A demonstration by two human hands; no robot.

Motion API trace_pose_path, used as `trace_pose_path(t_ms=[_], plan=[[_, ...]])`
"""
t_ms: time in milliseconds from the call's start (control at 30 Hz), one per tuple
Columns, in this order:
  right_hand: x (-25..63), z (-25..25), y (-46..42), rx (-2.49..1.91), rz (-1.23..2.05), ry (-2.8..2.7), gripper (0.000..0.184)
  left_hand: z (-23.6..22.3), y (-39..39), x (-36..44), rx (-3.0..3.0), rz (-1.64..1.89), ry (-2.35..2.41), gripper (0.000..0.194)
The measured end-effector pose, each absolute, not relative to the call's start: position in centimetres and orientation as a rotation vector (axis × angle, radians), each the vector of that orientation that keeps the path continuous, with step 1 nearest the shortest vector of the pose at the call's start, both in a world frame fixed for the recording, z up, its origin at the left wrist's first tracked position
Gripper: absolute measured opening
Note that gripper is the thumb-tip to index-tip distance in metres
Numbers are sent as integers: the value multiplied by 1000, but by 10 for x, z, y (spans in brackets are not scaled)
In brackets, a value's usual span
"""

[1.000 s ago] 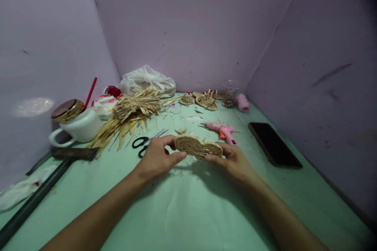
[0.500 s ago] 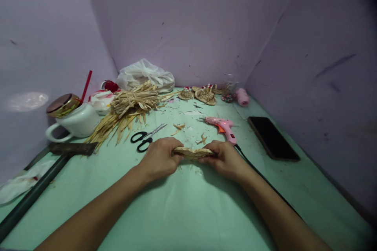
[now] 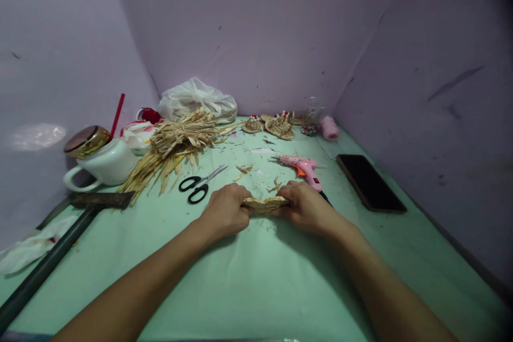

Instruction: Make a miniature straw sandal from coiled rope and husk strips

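Coiled fibre piece [image 3: 264,205] has been turned from broad face to near edge-on since 1 s ago. L to R on pale green, smooth counter [image 3: 248,283]: hammer-shaped tool [image 3: 48,267] w/ long round handle is laid aslant; behind it, glossy white mug [image 3: 114,164] w/ looped handle is seen. Dry, papery plant strips [image 3: 184,134] are heaped before crumpled, semi-transp. plastic bag [image 3: 196,97]. Black-handled scissors [image 3: 197,191] are left part-open near L hand [image 3: 229,206], by which pc.'s L end is gripped. Pc., rough, ridged & wavy-edged, is held btwn hands, mid-counter. Small woven shapes [image 3: 279,128] w/ red & white beads are set at back. R end is gripped by R hand [image 3: 303,204]; just beyond, pink plastic glue gun [image 3: 302,163] is laid, then pink spool [image 3: 329,128] & flat black phone [image 3: 371,181].
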State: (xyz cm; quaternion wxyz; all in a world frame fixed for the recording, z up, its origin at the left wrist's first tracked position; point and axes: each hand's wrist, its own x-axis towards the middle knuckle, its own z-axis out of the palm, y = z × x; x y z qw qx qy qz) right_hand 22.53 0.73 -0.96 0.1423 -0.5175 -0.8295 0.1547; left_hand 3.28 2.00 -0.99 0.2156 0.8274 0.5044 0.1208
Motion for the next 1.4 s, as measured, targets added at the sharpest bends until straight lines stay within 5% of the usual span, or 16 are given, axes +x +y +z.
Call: trace_pose_path(t_ms=[867, 967, 1100, 1267, 1400], plan=[[243, -5, -1, -1636, 499, -2425, 11, -16, 20, 52, 2532, 350, 1311, 13], [248, -2, -6, -1571, 656, -2250, 15, -11, 18, 47, 2488, 431, 1268, 11], [257, 9, -8, -1332, 820, -1773, 52, 5, 16, 36, 2412, 761, 1238, 11], [253, 12, -5, -1336, 1253, -1074, 38, 7, 18, 18, 2597, 1401, 1006, 20], [237, 5, -11, -1210, 1850, -1035, 35, -4, 19, 4, 2877, 1457, 750, 34]])
